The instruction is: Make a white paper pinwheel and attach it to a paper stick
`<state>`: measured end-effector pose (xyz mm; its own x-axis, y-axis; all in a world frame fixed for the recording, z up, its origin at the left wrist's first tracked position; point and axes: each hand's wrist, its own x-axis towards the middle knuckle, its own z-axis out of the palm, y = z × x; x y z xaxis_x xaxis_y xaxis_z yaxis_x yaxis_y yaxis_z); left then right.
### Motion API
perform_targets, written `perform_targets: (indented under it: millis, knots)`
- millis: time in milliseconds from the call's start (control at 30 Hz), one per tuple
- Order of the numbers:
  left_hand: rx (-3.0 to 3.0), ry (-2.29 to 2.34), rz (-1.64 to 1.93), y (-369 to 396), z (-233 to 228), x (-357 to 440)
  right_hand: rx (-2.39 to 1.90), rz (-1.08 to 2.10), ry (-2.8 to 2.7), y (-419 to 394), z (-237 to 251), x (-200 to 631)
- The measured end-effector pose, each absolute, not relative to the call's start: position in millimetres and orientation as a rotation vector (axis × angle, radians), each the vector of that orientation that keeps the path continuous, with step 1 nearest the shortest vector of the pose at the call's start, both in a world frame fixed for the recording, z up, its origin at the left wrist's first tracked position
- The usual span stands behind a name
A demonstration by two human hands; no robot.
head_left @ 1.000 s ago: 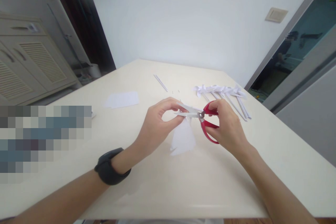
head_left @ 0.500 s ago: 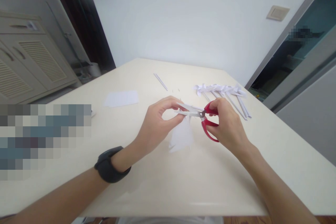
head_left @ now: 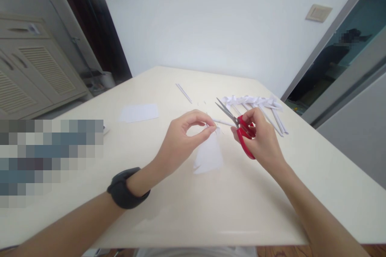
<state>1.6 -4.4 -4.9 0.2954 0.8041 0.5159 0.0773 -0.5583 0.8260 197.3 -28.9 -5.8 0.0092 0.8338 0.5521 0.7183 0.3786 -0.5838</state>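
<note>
1. Small white folded paper piece (head_left: 209,153): pinched at its top between thumb and forefinger of the left hand (head_left: 180,143), hanging down to the cream table (head_left: 169,209) near its middle.
2. Flat white paper sheet (head_left: 139,112): towards the table's far left edge.
3. Red-handled scissors (head_left: 238,128): gripped in the closed right hand (head_left: 261,140), blades slightly parted, pointing to the far edge.
4. White paper pinwheels on sticks (head_left: 259,106): near the far right corner.

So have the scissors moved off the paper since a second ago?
Yes. The red-handled scissors in the right hand have swung away from the paper; their blades now point up toward the thin stick.
</note>
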Motion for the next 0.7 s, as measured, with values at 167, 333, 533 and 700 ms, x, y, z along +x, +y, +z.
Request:
perform_targets:
  millis: [167, 333, 533, 700]
  knots:
    - [1.859, 0.766, 1.306, -4, -5, 2, -1.340, 0.219, -1.760, -32, -3, 193]
    - [1.806, 0.693, 1.269, -7, -5, 4, -1.460, 0.315, -1.760, -27, -7, 196]
    - [1.737, 0.675, 1.199, -7, -5, 3, -1.652, 0.385, -1.851, -14, -25, 207]
    - [1.724, 0.742, 1.098, -4, -7, 2, -1.758, 0.305, -1.998, -13, -35, 205]
